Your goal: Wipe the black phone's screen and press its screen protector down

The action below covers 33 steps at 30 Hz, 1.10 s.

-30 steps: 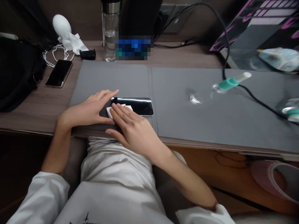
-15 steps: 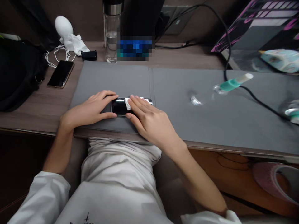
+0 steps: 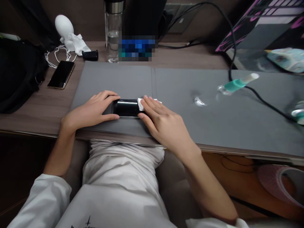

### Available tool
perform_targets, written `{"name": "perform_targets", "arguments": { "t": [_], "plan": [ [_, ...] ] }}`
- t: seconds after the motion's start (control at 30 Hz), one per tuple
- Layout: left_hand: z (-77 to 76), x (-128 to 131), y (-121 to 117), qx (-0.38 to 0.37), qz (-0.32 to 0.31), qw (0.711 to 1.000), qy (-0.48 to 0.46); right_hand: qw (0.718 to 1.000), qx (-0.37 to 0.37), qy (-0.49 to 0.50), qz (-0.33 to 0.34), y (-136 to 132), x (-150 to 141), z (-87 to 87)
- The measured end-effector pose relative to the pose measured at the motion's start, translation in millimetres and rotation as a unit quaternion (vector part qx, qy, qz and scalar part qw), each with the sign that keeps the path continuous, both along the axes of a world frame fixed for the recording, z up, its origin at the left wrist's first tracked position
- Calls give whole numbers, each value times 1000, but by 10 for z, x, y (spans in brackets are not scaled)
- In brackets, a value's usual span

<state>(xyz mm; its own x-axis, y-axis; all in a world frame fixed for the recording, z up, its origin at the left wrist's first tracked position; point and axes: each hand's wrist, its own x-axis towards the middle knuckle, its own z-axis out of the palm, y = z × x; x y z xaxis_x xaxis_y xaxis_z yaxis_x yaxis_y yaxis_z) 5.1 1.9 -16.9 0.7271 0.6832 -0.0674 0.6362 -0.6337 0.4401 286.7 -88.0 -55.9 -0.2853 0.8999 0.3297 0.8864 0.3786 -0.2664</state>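
Observation:
A smartphone (image 3: 127, 110) lies flat, black glass up, on the grey desk mat (image 3: 201, 126). My left hand (image 3: 91, 109) grips its left end, thumb on the near edge and fingertips at the far edge. Over the phone's right end, my right hand (image 3: 165, 122) presses a folded white wipe (image 3: 140, 104) against the glass. Most of the wipe is hidden under the fingers. The phone's right end is covered as well.
Another phone (image 3: 61, 74) lies left of the mat, by a white egg-shaped object (image 3: 64, 26) with cords. A glass water bottle (image 3: 113, 44) stands behind. On the right are a clear piece of plastic (image 3: 199, 101), a teal-labelled bottle (image 3: 234, 85) and a black cable (image 3: 268, 103).
My right hand has slid the wipe rightward along the glass, from the phone's left end to its right end. My left hand has closed onto the phone's left edges.

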Motion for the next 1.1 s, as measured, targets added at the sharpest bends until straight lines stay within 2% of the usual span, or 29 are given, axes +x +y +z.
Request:
{"name": "perform_targets", "arguments": {
  "t": [0.17, 0.63, 0.73, 0.9, 1.1],
  "plan": [
    [16, 5, 6, -5, 3, 1000, 4, 1000, 1, -3, -7, 54, 5, -7],
    [-4, 9, 20, -6, 2, 1000, -1, 997, 55, -62, -3, -301, -62, 127],
    [-4, 6, 18, -9, 2, 1000, -6, 998, 40, -56, -15, -254, -77, 82],
    [11, 11, 9, -4, 0, 1000, 3, 1000, 10, -20, -10, -30, -36, -29],
    [24, 22, 5, -8, 1, 1000, 6, 1000, -12, -10, -7, 13, 32, -9]
  ]
}}
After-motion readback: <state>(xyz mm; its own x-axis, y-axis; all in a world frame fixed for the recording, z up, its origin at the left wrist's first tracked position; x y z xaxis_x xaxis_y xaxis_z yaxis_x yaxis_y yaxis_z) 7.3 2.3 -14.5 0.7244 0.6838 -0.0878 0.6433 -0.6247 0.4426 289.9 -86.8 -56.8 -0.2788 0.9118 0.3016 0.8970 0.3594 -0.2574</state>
